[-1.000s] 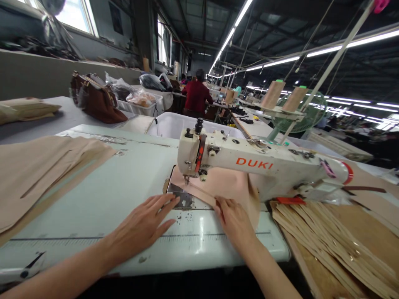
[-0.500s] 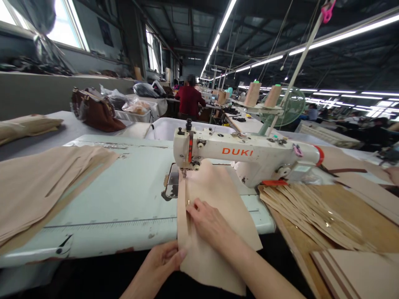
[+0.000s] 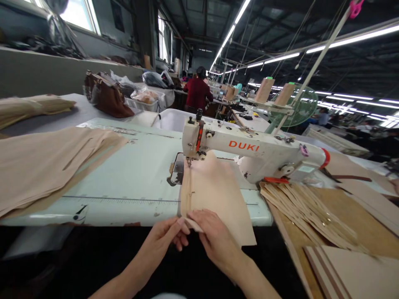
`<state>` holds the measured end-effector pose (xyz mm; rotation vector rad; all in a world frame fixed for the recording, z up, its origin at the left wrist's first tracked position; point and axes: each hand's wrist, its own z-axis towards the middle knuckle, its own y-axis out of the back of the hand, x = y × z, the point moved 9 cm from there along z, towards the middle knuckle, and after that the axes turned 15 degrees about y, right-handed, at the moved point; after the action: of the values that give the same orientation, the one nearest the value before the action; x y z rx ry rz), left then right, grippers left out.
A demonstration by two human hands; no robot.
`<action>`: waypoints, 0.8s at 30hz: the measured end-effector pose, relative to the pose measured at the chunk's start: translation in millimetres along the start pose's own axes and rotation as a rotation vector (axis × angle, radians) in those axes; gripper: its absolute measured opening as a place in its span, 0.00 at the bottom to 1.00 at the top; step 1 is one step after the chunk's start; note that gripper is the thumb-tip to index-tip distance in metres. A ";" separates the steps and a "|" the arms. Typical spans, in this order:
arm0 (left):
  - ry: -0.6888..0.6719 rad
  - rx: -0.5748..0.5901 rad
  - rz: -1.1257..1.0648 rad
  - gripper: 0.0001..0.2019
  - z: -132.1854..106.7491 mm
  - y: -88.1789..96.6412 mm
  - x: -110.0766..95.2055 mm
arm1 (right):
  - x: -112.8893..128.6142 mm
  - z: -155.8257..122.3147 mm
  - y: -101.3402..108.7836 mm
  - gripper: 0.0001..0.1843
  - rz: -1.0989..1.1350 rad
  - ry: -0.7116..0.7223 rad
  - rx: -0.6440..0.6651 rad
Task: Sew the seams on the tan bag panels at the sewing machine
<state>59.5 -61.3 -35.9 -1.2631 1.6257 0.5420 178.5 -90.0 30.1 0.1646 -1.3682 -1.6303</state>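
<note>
A beige fabric piece [image 3: 218, 189] with a zipper strip along its left edge lies under the needle of a white DUKI sewing machine [image 3: 249, 151]. It hangs over the table's front edge. My left hand [image 3: 165, 241] pinches the near end of the strip at that edge. My right hand [image 3: 215, 241] rests closed on the near edge of the same fabric, right beside the left hand.
A stack of beige fabric [image 3: 46, 166] lies on the pale green table [image 3: 131, 182] at the left. Bundled zipper strips [image 3: 308, 211] lie on a wooden board at the right. Small scissors [image 3: 79, 212] sit near the front edge. A person in red [image 3: 198, 93] sits ahead.
The fabric has been drawn toward me from under the machine. Both hands have come back from the table top to the front edge and met on the fabric's near end.
</note>
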 end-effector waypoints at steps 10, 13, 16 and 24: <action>0.131 0.035 -0.084 0.29 2.5 7.9 17.7 | -6.6 16.8 17.5 0.15 0.256 -0.123 -0.117; 0.091 0.072 -0.186 0.23 3.9 0.0 6.1 | -2.9 20.2 12.6 0.16 0.268 -0.096 -0.098; 0.108 0.035 -0.200 0.22 7.4 2.5 6.5 | -1.2 22.5 13.5 0.16 0.243 -0.084 -0.059; 0.128 0.028 -0.155 0.25 10.5 0.8 1.9 | -6.3 24.6 24.5 0.20 0.167 -0.109 0.015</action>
<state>63.2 -53.5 -42.4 -1.4135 1.6176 0.3469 180.2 -66.2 56.1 -0.0298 -1.4376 -1.5085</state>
